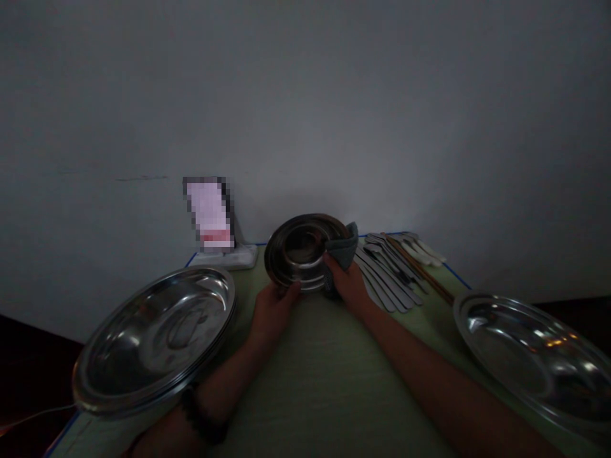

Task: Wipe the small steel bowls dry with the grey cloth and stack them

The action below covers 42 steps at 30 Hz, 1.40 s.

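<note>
A round stainless steel plate (305, 245) is tilted up above the middle of the table, its inner face turned toward me. My left hand (277, 302) grips its lower left rim, with the thumb on the front. My right hand (347, 280) is closed on a grey-green cloth (342, 249), which lies folded over the plate's right rim. Part of the right rim is hidden behind the cloth and fingers.
A stack of steel basins (157, 337) stands at the left, another steel basin (534, 356) at the right. Knives (389, 289), forks, spoons and chopsticks (420, 267) lie behind my right hand. A propped phone (210, 213) stands at the back left near the wall (305, 114).
</note>
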Available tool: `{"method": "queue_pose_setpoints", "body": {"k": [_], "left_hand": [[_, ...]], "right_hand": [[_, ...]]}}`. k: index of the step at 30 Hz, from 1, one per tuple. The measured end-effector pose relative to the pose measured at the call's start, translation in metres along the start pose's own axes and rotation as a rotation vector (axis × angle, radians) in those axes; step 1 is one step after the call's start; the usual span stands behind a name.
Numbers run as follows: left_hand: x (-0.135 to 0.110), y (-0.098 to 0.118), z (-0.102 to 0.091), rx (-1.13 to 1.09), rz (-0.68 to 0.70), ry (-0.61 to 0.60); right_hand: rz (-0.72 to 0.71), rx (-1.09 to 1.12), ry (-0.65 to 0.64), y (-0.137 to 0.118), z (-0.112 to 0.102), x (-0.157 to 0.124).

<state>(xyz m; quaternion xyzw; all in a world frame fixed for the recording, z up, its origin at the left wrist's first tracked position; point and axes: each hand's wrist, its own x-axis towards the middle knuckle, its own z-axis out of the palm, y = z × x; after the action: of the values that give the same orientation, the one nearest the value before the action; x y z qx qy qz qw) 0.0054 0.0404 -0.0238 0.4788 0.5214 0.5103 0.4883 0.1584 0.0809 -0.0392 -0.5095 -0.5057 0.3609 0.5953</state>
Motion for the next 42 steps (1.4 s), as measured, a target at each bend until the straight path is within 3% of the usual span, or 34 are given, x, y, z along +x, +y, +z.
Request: {"method": "queue_pose_setpoints", "body": {"k": [5, 10, 15, 20, 27, 34, 42], "left_hand": [[-0.007, 0.0, 0.006, 0.113, 0.05, -0.097], [-0.008, 0.001, 0.009, 0.122, 0.03, -0.065], [-0.01, 0.005, 0.011, -0.028, 0.092, 0.098], [-0.014, 0.011, 0.01, -0.017, 0.2, 0.243], [-0.014, 0.011, 0.011, -0.068, 0.135, 0.131], [-0.015, 0.011, 0.013, -0.04, 0.084, 0.028], [-0.014, 0.008, 0.013, -0.074, 0.126, 0.179]], "right_hand": [[-0.025, -0.04, -0.102, -0.011, 0.004, -0.005], [-0.012, -0.05, -0.048, -0.01, 0.004, -0.006], [0.015, 0.003, 0.06, -0.003, 0.005, -0.002], [0.01, 0.005, 0.049, 0.0, 0.005, -0.001], [0.014, -0.015, 0.083, -0.004, 0.004, -0.002], [-0.011, -0.003, 0.013, -0.011, 0.004, -0.006], [0.006, -0.016, 0.066, -0.006, 0.005, -0.003]]}}
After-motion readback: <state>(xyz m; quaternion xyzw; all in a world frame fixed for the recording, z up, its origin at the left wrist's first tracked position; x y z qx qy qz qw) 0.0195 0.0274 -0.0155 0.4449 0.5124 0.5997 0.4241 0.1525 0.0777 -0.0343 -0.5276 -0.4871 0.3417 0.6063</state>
